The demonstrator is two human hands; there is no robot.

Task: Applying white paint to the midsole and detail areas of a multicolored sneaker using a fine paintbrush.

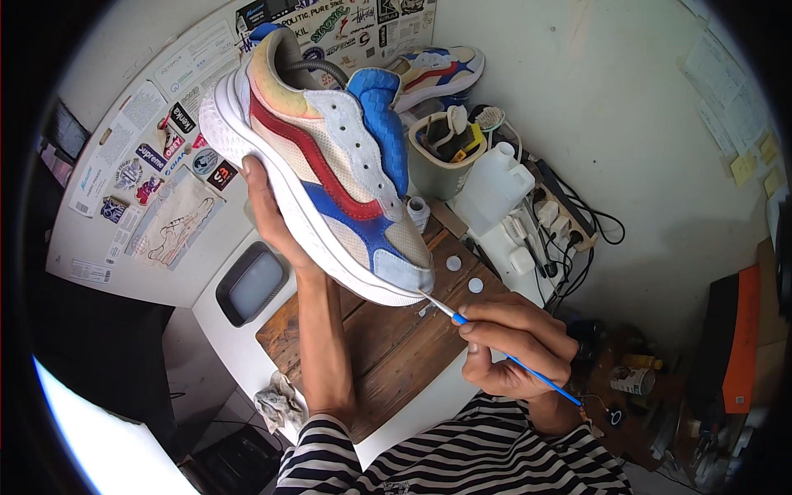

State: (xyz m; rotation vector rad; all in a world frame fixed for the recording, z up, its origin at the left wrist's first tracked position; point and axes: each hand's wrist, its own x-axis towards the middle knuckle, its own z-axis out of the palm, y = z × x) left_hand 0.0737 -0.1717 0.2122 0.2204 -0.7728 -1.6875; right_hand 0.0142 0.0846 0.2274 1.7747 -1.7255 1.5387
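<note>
The left hand (272, 223) grips the multicoloured mesh sneaker (330, 165) by its sole; the right hand (516, 346), pinching the thin blue-handled brush (495, 346), should stroke lightly along the toe edge.

Sneaker (330, 157) held up in my left hand (276, 227), sole against palm, toe pointing down-right, heel up-left. Upper white and cream mesh with red stripe, blue panels, yellow heel collar, blue woven tongue; thick white midsole. Thin paintbrush (495, 346), blue handle, pinched in my right hand (516, 346), bristle tip touching toe edge of midsole.
</note>
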